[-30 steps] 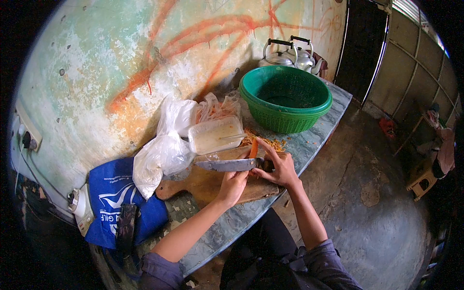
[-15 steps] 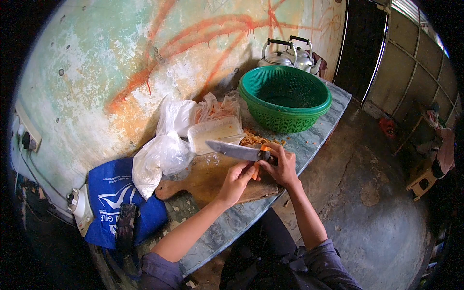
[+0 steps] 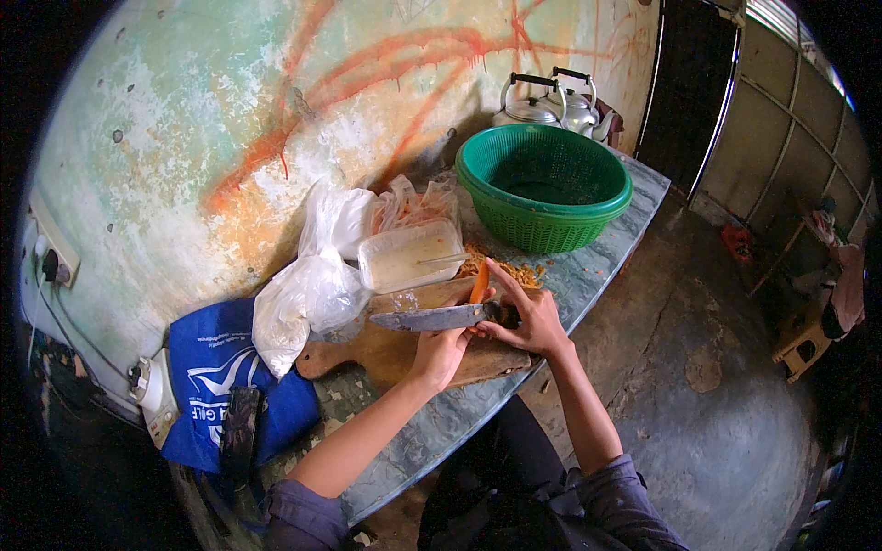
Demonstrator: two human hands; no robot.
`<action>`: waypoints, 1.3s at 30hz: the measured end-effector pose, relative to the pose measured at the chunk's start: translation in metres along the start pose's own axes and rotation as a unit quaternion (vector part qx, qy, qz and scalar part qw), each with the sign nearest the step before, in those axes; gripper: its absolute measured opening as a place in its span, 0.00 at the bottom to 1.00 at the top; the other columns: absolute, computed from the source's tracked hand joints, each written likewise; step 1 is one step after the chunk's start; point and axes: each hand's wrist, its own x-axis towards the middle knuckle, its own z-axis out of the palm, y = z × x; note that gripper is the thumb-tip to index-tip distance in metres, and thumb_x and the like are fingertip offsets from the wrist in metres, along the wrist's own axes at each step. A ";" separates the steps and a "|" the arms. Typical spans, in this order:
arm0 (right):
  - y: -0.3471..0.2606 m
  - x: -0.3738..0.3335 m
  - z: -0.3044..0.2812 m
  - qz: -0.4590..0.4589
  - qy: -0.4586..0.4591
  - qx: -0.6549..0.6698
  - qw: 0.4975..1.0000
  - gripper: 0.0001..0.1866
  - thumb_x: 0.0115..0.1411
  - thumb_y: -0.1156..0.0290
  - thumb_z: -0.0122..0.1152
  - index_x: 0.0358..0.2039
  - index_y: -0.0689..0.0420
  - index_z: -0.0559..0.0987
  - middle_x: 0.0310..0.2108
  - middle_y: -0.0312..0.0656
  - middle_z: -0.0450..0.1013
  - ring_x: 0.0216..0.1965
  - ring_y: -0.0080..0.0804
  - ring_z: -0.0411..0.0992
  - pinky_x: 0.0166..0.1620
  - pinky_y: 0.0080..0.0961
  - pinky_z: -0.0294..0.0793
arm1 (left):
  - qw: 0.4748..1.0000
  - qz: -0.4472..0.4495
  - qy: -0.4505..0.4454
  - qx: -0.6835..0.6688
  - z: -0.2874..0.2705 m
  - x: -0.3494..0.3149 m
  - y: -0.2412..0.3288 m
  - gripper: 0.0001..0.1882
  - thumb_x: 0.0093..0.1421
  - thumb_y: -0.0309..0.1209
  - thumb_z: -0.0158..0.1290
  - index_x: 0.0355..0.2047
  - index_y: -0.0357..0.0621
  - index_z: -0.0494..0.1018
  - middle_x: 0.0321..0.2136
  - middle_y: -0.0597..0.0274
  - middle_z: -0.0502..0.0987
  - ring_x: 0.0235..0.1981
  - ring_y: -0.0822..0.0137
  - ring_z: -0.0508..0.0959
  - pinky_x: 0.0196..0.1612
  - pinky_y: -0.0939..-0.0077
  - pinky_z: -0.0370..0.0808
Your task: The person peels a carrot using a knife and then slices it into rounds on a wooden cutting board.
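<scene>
A knife (image 3: pixel 430 319) with a broad blade and dark handle is gripped in my right hand (image 3: pixel 536 323), its tip pointing left. The index finger of that hand reaches up along an orange carrot (image 3: pixel 479 283). Beneath the blade, my left hand (image 3: pixel 439 356) closes on the carrot's lower part, which the blade and fingers partly hide. Both hands are just above a wooden cutting board (image 3: pixel 386 338) with a handle at its left end. Orange-brown peelings (image 3: pixel 525 274) lie beyond the board.
A white plastic tub (image 3: pixel 409 262) touches the board's far side, beside clear bags (image 3: pixel 312 294) of white contents. Green baskets (image 3: pixel 551 220) stand far right, with metal kettles (image 3: pixel 528 112) behind. A blue bag (image 3: pixel 211 367) lies left on the marble-patterned table (image 3: pixel 404 459).
The knife has dropped lower and turned closer to level, its blade now in front of my left hand. The carrot now stands upright behind the blade, and my right index finger has stretched out.
</scene>
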 end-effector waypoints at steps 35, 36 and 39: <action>0.003 -0.003 0.005 -0.003 -0.010 -0.023 1.000 0.45 0.53 0.48 0.63 0.67 0.41 0.54 0.30 0.41 0.78 0.27 0.45 0.75 0.31 0.37 0.74 | 0.999 -0.017 -0.014 -0.030 0.003 -0.001 0.006 0.17 0.67 0.24 0.41 0.56 0.40 0.66 0.54 0.60 0.71 0.42 0.75 0.73 0.43 0.79 0.69; 0.002 -0.003 0.003 -0.003 -0.011 -0.024 1.000 0.44 0.53 0.48 0.63 0.67 0.40 0.54 0.32 0.40 0.78 0.27 0.45 0.75 0.32 0.37 0.74 | 0.999 -0.017 -0.021 -0.024 0.002 -0.001 0.006 0.18 0.67 0.24 0.41 0.57 0.40 0.65 0.53 0.60 0.72 0.42 0.75 0.73 0.43 0.80 0.69; 0.002 -0.005 0.002 0.003 -0.027 -0.041 0.999 0.44 0.53 0.47 0.62 0.67 0.39 0.54 0.33 0.37 0.78 0.27 0.43 0.76 0.31 0.37 0.75 | 1.000 -0.015 -0.024 -0.007 0.003 -0.001 0.005 0.19 0.68 0.24 0.40 0.58 0.42 0.63 0.53 0.60 0.72 0.43 0.75 0.73 0.43 0.79 0.69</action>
